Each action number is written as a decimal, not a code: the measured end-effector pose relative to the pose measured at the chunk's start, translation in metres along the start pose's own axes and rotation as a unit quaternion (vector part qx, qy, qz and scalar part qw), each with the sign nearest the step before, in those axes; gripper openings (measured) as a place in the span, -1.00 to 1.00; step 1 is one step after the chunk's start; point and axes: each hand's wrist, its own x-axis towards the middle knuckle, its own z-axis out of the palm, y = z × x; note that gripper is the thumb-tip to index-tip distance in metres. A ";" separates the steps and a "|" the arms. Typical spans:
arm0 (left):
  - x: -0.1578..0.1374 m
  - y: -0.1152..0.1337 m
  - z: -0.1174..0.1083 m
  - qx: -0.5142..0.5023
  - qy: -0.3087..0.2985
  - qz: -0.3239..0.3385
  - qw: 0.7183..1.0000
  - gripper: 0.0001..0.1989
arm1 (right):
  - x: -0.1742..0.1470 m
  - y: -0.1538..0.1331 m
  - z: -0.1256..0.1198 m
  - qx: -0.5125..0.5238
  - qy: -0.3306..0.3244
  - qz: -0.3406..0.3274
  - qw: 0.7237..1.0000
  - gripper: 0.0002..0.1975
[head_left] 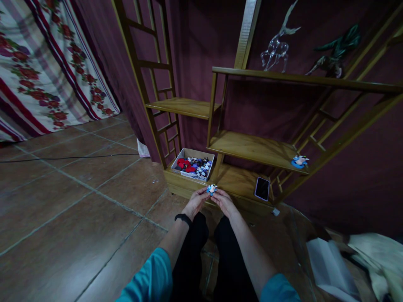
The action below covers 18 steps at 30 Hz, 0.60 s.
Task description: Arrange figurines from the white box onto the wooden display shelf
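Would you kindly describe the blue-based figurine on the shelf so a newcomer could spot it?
On the wooden rack, find the clear deer, then drop to the next shelf below it. The figurine sits at that shelf's right front corner. Its lookalike is between the left hand and right hand; this one touches neither.

No legible lettering in view — no readable labels, brands, numbers or signs.

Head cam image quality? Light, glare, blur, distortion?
Head view: dim, purple backdrop in deep shade; head view: pale sheen on floor; head view: outer uprights splay, likely wide-angle; head view: cloth soft, held figurine too small for fine detail.
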 end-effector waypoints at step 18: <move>0.007 -0.005 -0.007 0.009 0.015 0.004 1.000 -0.68 | -0.001 0.000 0.002 -0.031 -0.034 0.002 0.999 -0.70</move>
